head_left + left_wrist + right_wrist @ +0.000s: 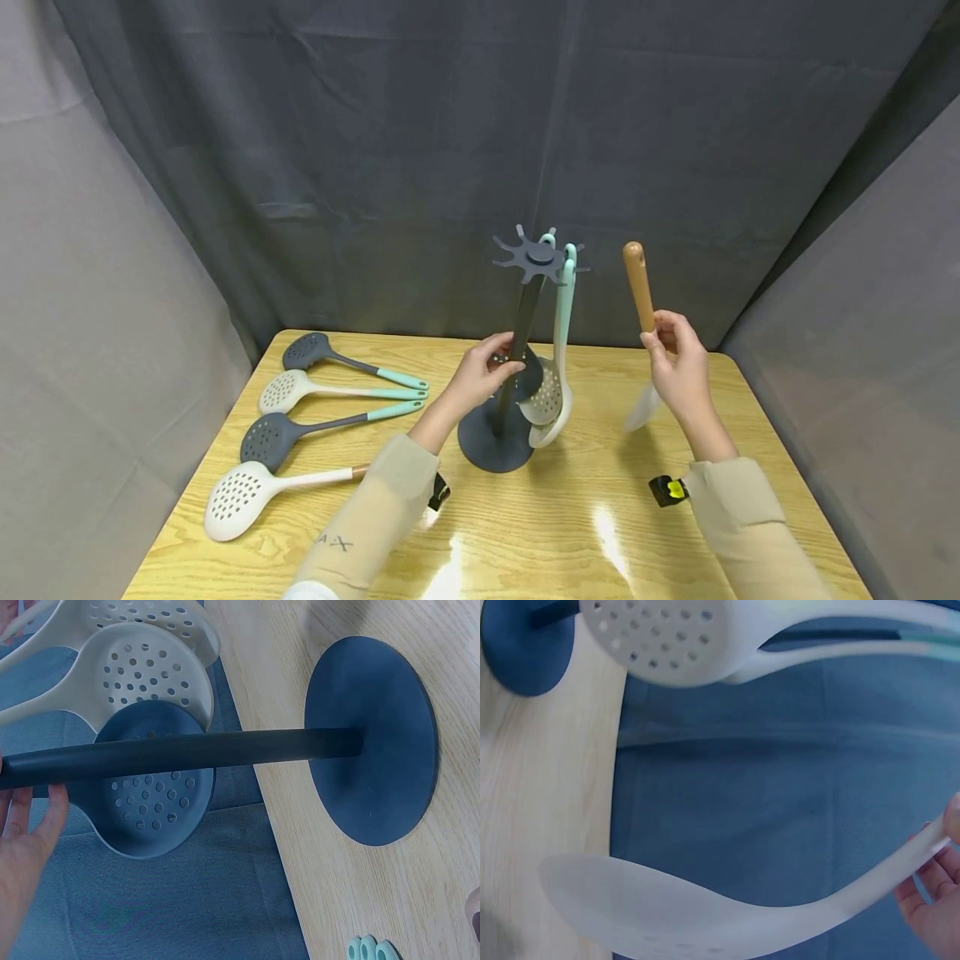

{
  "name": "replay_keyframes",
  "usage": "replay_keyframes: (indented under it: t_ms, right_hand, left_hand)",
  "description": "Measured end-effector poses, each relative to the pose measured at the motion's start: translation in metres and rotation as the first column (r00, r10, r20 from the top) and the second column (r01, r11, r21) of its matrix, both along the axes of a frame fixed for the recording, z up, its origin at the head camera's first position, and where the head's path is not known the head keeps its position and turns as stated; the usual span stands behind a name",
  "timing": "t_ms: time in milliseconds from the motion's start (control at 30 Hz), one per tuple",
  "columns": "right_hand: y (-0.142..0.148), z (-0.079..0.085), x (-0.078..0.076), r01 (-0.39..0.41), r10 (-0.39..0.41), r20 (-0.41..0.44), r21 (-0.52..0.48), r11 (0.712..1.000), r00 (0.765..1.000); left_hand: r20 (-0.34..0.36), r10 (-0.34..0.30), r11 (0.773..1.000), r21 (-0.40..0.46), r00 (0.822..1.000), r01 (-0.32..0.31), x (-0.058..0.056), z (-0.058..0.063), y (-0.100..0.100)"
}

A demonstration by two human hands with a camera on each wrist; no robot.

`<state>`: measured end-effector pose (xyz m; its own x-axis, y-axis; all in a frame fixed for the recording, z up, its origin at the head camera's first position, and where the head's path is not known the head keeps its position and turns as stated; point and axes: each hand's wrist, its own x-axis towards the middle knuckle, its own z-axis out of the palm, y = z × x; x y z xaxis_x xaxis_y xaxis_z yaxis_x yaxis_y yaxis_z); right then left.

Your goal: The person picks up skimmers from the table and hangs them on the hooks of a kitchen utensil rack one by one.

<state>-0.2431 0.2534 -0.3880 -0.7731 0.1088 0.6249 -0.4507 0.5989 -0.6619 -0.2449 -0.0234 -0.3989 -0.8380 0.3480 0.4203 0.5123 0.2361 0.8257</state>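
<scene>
My left hand [478,377] grips the dark pole of a utensil stand [247,747], thumb on the near side and fingers behind. Several skimmers hang from one side of the stand's hooked top, among them a dark perforated one [154,817] and a white perforated one [154,671], with mint-green handle ends. To the right of the stand, my right hand [681,367] pinches a white skimmer [705,922] just below its wooden handle [638,287]. That skimmer is upright, bowl downward, and a few holes show along its lower edge in the right wrist view.
Left of the stand, several skimmers lie in a column on the wooden table [570,533]: a dark one [306,351], a white one [283,392], another dark one [270,440] and a larger white one [238,502], its handle end behind my left sleeve. Dark cloth [375,167] hangs behind.
</scene>
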Motion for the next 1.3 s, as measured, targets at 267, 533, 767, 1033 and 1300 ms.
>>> replay_keyframes:
  t_ms: [267, 533, 767, 1033, 1300]
  right_hand:
    - [-0.012, 0.014, 0.014, -0.031, 0.030, -0.020, -0.066, 0.997, 0.999]
    - [-0.031, 0.036, 0.033, -0.056, 0.054, -0.021, -0.108, 0.993, 0.998]
    - [-0.052, 0.060, 0.056, -0.105, 0.098, -0.070, -0.116, 0.988, 0.993]
    - [-0.053, 0.047, 0.052, -0.161, 0.148, -0.127, -0.101, 0.982, 0.981]
    - [-0.061, 0.041, 0.056, -0.207, 0.198, -0.141, -0.054, 0.977, 0.970]
  left_hand:
    - [0.012, -0.010, 1.000, -0.008, 1.000, 0.010, 0.001, 0.000, 0.001]
    - [0.016, -0.009, 1.000, 0.001, 1.000, 0.009, 0.001, 0.000, 0.001]
    - [0.017, -0.006, 1.000, -0.009, 1.000, 0.007, 0.001, 0.000, 0.000]
    - [-0.003, -0.005, 1.000, 0.001, 1.000, 0.005, 0.000, -0.002, 0.000]
    - [-0.005, -0.001, 1.000, -0.006, 1.000, 0.001, 0.000, -0.002, -0.001]
